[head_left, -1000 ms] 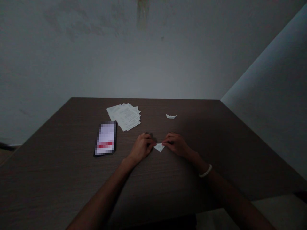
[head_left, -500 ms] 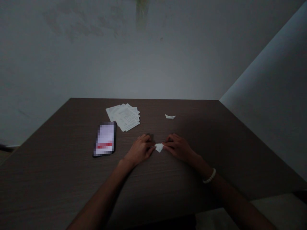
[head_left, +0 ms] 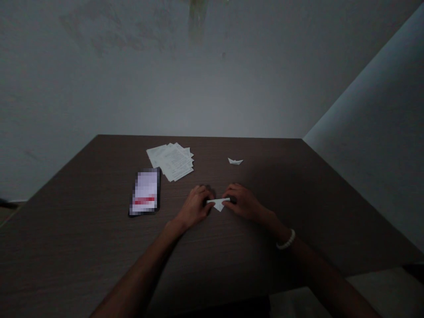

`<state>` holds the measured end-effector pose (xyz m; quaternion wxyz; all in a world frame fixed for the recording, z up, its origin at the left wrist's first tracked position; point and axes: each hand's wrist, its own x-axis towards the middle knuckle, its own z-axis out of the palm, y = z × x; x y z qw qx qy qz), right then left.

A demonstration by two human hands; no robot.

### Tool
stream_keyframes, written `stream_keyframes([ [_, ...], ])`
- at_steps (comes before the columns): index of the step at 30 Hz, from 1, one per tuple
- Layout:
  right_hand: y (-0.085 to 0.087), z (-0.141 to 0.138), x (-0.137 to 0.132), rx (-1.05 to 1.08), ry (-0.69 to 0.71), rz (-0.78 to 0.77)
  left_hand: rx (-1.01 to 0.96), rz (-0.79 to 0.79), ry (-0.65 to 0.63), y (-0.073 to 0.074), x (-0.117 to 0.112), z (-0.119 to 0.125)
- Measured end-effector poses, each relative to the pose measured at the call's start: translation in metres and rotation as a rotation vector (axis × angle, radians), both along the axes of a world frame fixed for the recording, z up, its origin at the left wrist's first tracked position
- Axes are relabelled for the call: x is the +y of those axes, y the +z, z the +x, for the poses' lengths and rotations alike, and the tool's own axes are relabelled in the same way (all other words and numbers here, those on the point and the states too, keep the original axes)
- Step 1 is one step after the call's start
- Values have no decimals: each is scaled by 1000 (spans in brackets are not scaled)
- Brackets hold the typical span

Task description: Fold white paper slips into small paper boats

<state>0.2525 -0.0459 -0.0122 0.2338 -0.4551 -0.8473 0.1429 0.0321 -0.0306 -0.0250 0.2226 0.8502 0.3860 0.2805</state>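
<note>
A small folded piece of paper (head_left: 219,205), white with printed lines, lies between my hands with its point toward me. Along its far side runs a narrow straight white edge. My left hand (head_left: 198,205) pinches the left end of that edge. On the other end, my right hand (head_left: 243,201) has its thumb and fingers closed on the paper; a pale beaded bracelet (head_left: 286,240) circles that wrist. Some fingertips of both hands are hidden behind the paper and the other fingers.
A white paper boat (head_left: 235,161) sits beyond my right hand on the dark wooden table (head_left: 82,247). Fanned printed papers (head_left: 172,161) lie at the back left. Nearer on the left is a phone (head_left: 145,192) with a blurred screen. A grey wall (head_left: 212,88) stands behind the table.
My right hand has shifted slightly left and its grip on the paper has changed. The paper's straight far edge now shows wider and more clearly between my hands.
</note>
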Motion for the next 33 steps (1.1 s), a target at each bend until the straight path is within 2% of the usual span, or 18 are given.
stream_keyframes([
  [4,0,-3,1,82,10,50,-81,-14,-20,2,0,1],
  [8,4,-7,-1,132,2,139,-135,55,-39,5,-1,1],
  [13,10,-17,-5,86,21,262,-174,148,-35,8,-4,1],
  [21,16,-29,-8,25,-38,325,-133,284,-40,6,-6,1],
  [27,17,-26,-8,-8,-108,371,-147,332,-21,8,-6,0],
  [33,16,-10,-8,-59,-155,394,-132,353,-1,9,-3,-2],
])
